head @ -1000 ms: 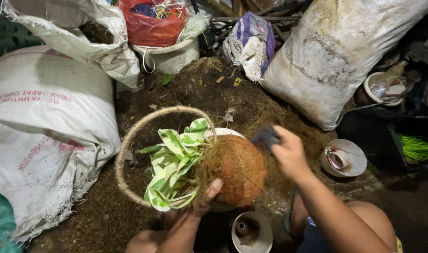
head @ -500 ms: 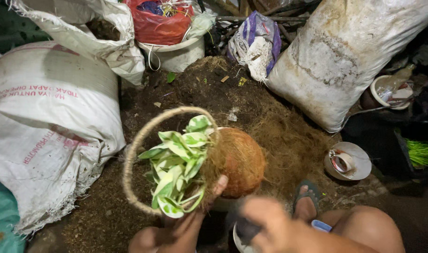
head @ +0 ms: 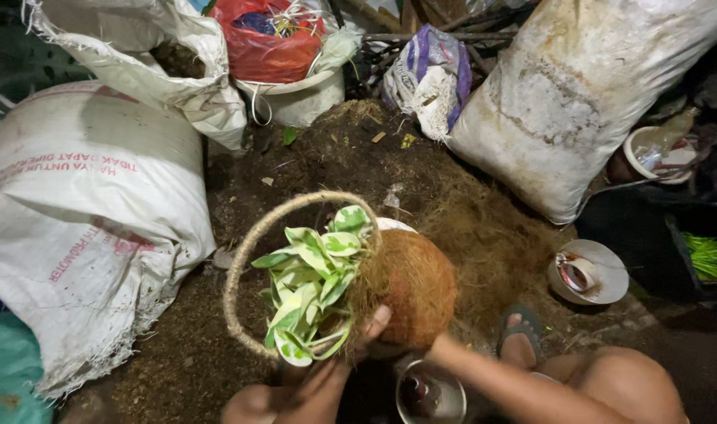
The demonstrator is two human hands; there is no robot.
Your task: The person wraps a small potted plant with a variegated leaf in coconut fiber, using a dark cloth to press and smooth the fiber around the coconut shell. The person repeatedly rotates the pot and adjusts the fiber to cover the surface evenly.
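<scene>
1. Coconut-fibre pot [head: 417, 286] sits tipped on its side above the soil heap [head: 335, 157], its variegated green-and-cream plant [head: 311, 283] pointing left through a rope loop handle [head: 244, 259].
2. Left hand [head: 358, 345] cups the pot from below, thumb pressed on the fibre; its fingers are closed on it.
3. Right hand [head: 437, 343] reaches under the pot's lower edge; I cannot tell how its fingers sit.
4. White sacks [head: 91, 212] flank the heap.

The left hand [head: 350, 353] cups a coir ball [head: 413, 286] from below, thumb on its side; variegated leaves [head: 311, 275] spill from it inside a rope loop [head: 244, 259]. The right hand is hidden behind the ball. White sacks [head: 99, 204] flank the soil pile [head: 358, 157].
</scene>
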